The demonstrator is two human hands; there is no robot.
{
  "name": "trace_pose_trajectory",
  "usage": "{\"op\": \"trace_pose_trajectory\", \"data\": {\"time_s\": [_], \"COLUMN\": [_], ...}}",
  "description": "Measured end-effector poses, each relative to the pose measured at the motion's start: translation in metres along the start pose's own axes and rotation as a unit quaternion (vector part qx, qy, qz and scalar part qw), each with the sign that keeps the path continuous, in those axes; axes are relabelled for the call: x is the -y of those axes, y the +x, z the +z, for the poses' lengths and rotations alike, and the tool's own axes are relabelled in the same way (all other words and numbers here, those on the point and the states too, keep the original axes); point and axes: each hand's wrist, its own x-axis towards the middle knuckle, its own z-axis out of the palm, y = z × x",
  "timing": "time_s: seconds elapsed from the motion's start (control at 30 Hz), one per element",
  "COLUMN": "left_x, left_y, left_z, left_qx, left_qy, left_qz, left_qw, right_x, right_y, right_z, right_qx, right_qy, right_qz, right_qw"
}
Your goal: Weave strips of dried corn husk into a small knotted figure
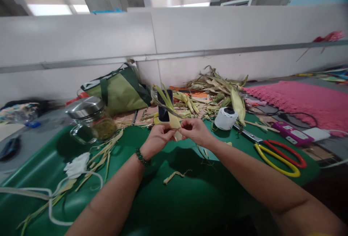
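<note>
Both hands meet above the green work surface (163, 207), pinching a pale corn husk piece (174, 120) with green strips rising from its top. My left hand (160, 136), with a dark green bead bracelet at the wrist, grips its lower left side. On the opposite side, the fingers of my right hand (197, 131) are closed on the husk's lower edge. A phone (164, 107) stands upright just behind the husk. To the right is a white thread spool (226, 118). A short dry husk scrap (175, 176) lies in front of the hands.
Scissors (261, 143) with red and yellow handles lie at right, near a purple box (291, 134) and pink fabric (307, 102). A husk heap (214, 83) is at the back. Left are a glass jar (104, 125), a green bag (122, 91) and white cord (51, 199).
</note>
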Motion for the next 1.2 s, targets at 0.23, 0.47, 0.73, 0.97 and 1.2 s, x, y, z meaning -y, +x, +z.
{"op": "trace_pose_trajectory", "data": {"time_s": [0.23, 0.47, 0.73, 0.97, 1.2], "left_x": [0.005, 0.007, 0.007, -0.003, -0.003], "left_y": [0.002, 0.002, -0.002, -0.004, -0.004], "left_z": [0.000, 0.000, 0.003, 0.006, 0.007], "left_qx": [-0.004, -0.021, -0.044, -0.049, -0.062], "left_qy": [0.037, 0.075, 0.108, 0.104, 0.154], "left_qz": [0.006, 0.007, 0.019, 0.010, 0.020], "left_qw": [0.999, 0.997, 0.993, 0.993, 0.986], "right_x": [-0.005, -0.009, -0.011, -0.010, -0.008], "right_y": [0.001, 0.001, -0.001, -0.003, -0.004], "right_z": [0.001, 0.001, 0.004, 0.003, 0.004], "right_qx": [0.012, 0.033, 0.033, 0.036, 0.042], "right_qy": [-0.037, -0.060, -0.077, -0.116, -0.096], "right_qz": [0.001, -0.019, -0.040, -0.073, -0.071], "right_qw": [0.999, 0.997, 0.996, 0.990, 0.992]}}
